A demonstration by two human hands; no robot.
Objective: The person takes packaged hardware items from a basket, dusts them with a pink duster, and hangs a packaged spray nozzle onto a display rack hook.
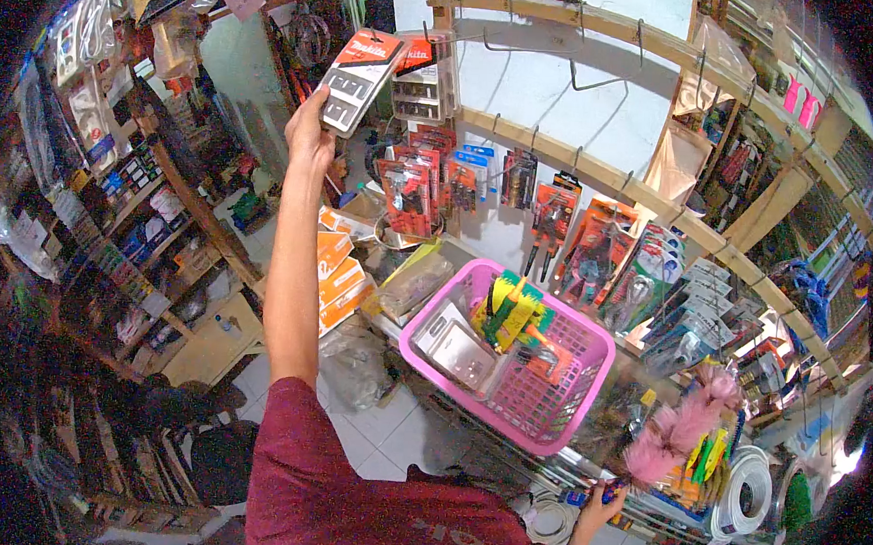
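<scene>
My left hand (311, 133) is raised at the end of my outstretched arm. It grips the lower edge of a Makita blister pack (358, 79), an orange-and-white card with dark metal pieces behind clear plastic. Right beside it, a similar Makita pack (419, 79) hangs on a hook of the wooden rack. My right hand (597, 505) is low by the counter edge, its fingers closed round something dark and blue that I cannot make out. A pink plastic basket (605, 352) stands on the counter, holding a clear blister pack (460, 353) and yellow-green packaged items (511, 311).
Wooden rails (571, 159) with metal hooks cross above the counter, hung with pliers (555, 215) and other carded tools. Orange boxes (339, 279) stand left of the basket. A pink feather duster (670, 438) and a coil of white cable (743, 494) are at right. Stocked shelves (153, 223) line the left.
</scene>
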